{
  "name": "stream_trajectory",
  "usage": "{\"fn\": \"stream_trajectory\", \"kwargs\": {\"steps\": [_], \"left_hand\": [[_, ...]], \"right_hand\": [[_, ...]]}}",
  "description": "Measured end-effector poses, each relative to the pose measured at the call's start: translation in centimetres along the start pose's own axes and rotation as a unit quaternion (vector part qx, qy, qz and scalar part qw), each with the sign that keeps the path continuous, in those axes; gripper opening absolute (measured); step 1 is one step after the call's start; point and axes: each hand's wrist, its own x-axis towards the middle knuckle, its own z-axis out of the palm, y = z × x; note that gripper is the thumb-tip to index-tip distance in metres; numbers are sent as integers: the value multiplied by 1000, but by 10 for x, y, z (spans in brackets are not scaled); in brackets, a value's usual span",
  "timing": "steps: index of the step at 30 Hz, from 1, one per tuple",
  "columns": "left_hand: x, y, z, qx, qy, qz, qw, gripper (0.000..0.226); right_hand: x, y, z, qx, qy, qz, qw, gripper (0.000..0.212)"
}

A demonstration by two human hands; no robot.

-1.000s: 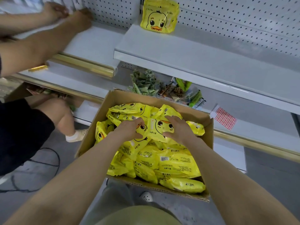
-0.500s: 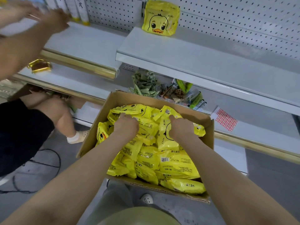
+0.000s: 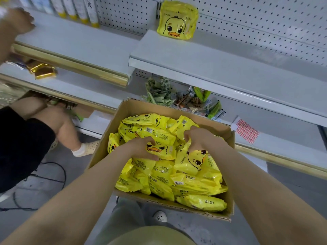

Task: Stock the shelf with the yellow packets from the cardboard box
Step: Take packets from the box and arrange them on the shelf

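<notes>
Since half a second ago: both hands drawn nearer, each now lifting a packet face-up from the pile. Left hand (image 3: 141, 149) clasped round one duck-faced yellow packet (image 3: 161, 151); right hand (image 3: 200, 140) pinching top of another packet (image 3: 194, 161). Both still inside cardboard box (image 3: 106, 144). One shelved packet (image 3: 177, 21) upright on white shelf (image 3: 230, 64) above.

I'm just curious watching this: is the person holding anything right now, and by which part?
Yes, two yellow packets. The left hand grips one by its left end; the right hand pinches another by its top edge.
</notes>
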Motion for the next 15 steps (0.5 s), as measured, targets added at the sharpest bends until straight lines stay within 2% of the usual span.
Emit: {"fn": "stream_trajectory", "kwargs": {"steps": [2,5,8,10,13,15], "left_hand": [[-1,3,-2,-40,10,-9,999,55],[3,5,-2,-45,60,-29,997,36],[0,11,0,-87,60,-56,993,44],[0,14,2,-141,52,-69,986,50],[1,15,3,-178,64,-57,980,51],[2,14,4,-180,78,-40,980,49]], "right_hand": [[-3,9,-6,16,18,12,1000,45],[-10,25,-13,51,54,45,996,32],[-16,42,-6,136,113,126,976,26],[-21,51,4,183,103,137,968,33],[-32,55,18,341,25,117,932,63],[-36,54,21,376,5,96,922,71]]}}
